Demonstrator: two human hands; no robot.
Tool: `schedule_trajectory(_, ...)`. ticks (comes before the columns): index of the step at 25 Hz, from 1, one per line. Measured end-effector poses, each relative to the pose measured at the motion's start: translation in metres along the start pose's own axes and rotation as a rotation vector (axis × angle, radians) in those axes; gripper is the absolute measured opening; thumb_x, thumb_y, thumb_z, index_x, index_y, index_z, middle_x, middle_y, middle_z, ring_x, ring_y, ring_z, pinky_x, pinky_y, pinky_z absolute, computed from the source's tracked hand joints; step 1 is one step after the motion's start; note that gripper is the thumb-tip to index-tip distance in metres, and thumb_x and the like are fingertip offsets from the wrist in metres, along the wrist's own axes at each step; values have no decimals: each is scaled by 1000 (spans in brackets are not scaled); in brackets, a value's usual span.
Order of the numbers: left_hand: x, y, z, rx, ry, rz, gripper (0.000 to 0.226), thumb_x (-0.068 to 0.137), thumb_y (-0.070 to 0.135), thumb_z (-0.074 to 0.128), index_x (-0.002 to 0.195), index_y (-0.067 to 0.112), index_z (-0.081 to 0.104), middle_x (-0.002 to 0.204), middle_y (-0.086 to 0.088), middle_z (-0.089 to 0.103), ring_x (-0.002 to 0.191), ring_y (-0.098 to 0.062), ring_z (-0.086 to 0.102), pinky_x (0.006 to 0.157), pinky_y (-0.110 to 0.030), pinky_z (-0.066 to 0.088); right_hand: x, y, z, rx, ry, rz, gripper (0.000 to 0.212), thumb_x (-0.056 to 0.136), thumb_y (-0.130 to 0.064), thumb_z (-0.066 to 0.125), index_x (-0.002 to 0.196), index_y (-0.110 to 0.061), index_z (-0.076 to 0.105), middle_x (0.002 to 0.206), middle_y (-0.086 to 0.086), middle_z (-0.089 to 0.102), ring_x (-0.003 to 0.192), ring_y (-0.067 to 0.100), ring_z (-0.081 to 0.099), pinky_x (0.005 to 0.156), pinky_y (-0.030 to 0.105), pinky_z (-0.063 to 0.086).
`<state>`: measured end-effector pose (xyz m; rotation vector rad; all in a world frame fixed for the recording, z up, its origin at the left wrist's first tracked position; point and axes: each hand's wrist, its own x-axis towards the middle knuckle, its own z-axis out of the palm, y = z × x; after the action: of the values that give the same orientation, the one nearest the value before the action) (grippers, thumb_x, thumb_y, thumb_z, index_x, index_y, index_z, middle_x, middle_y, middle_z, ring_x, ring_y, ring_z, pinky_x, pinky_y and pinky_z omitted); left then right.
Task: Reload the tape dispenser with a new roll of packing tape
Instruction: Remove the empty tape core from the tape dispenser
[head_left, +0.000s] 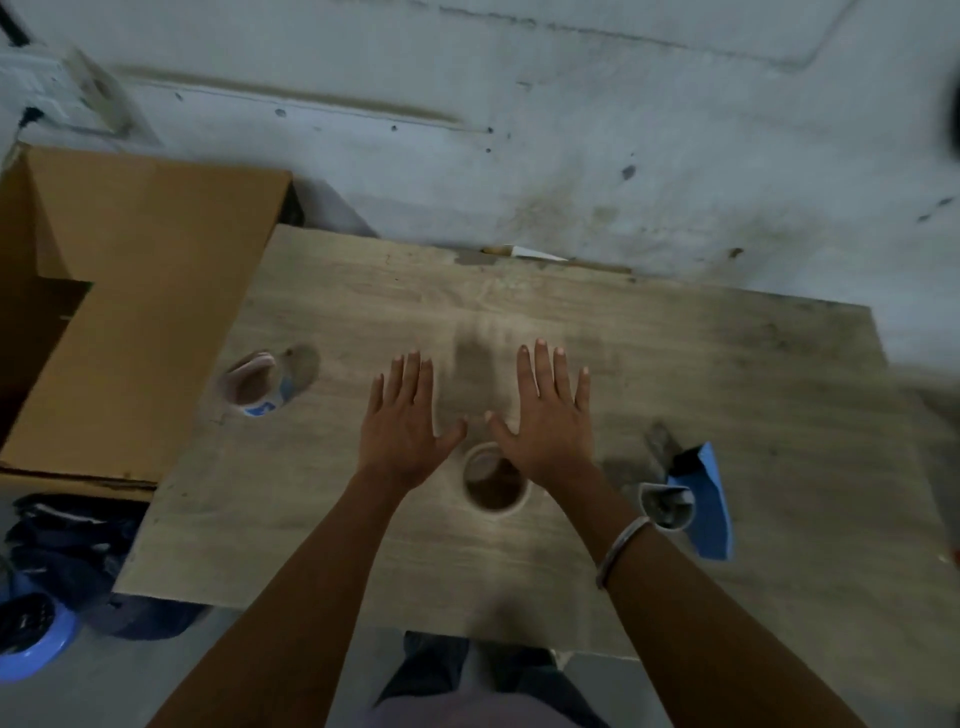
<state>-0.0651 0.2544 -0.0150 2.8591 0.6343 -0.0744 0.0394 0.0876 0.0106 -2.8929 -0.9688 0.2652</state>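
A roll of tape (495, 486) lies flat on the wooden table (675, 405), just below and between my two hands. My left hand (402, 421) and my right hand (545, 415) hover side by side over the table's middle, palms down, fingers spread straight, holding nothing. My right wrist covers part of the roll's rim. A blue tape dispenser (693, 499) lies at the right, with a grey roll or core at its near end. Another tape roll (257, 387) with a blue label stands tilted at the left. The picture is blurred.
A large open cardboard box (130, 291) stands at the left, touching the table's edge. Dark cloth and a blue object (36, 639) lie on the floor at lower left. A stained white wall (519, 130) runs behind the table. My legs show below the table's near edge.
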Motion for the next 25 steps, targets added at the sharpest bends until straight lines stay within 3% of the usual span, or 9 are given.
schedule_trajectory(3,-6,36,14,-55,-99,47,78,95,58,39,154,11,20,164,-11,8,151,-27,3,121,-42,12,-21,45,-1,17,-27,109,84,94,-59,36,157,-15,0,165,10,-7,152,29,-8,121,54,-3)
schedule_trajectory(6,-18,63,27,-60,-157,-27,73,91,43,54,150,10,28,160,-15,21,146,-32,22,114,-43,29,-46,92,0,56,-27,193,80,94,-52,43,156,-14,8,165,12,1,152,30,-2,122,54,2)
schedule_trajectory(10,-34,82,34,-115,-154,-236,64,85,35,62,138,8,39,148,-15,37,122,-37,48,88,-46,50,-72,139,2,113,16,263,76,92,-44,49,154,-12,19,164,12,12,151,30,7,122,51,6)
schedule_trajectory(15,-48,102,45,-293,-54,-527,56,85,27,66,132,2,47,135,-19,45,110,-41,55,86,-48,49,-92,180,3,122,23,273,72,93,-40,50,153,-12,22,162,12,18,150,30,14,122,49,13)
schedule_trajectory(19,-55,110,46,-385,5,-715,45,88,21,63,125,-1,51,128,-24,49,104,-44,57,83,-44,47,-100,199,2,155,59,298,66,92,-32,54,149,-10,30,156,13,32,144,30,30,118,45,26)
schedule_trajectory(25,-61,107,51,-459,60,-750,29,84,12,59,111,1,62,108,-22,62,94,-40,60,73,-39,44,-99,211,4,226,75,372,61,90,-27,56,145,-9,36,148,12,43,132,32,41,107,46,36)
